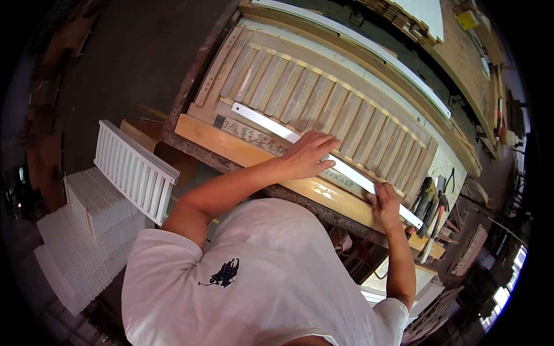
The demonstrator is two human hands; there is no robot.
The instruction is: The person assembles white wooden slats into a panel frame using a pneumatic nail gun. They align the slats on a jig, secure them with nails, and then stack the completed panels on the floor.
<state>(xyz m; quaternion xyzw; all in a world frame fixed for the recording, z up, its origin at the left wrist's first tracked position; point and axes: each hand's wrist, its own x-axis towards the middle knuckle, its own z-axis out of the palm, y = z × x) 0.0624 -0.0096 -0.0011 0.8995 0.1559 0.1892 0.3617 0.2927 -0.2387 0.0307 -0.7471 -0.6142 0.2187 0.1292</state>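
Observation:
A long white slat (262,124) with a small hole near each end lies slantwise along the near side of a wooden slatted jig (311,95). My left hand (306,154) rests across the middle of the slat, fingers stretched out and the thumb apart from them. Part of the slat is hidden under this hand. Nearer its right end, my right hand (386,205) is closed around the slat, the thumb lying over it. Narrow wooden bars run side by side inside the jig, with gaps between them. Handwritten marks show on the board below the slat.
Another white strip (369,43) lies along the bench's far edge. At the right are pliers and other hand tools (433,207). A white slatted panel (135,172) leans at the left beside stacked white panels (92,230). Stacked wood pieces (404,20) lie at the back.

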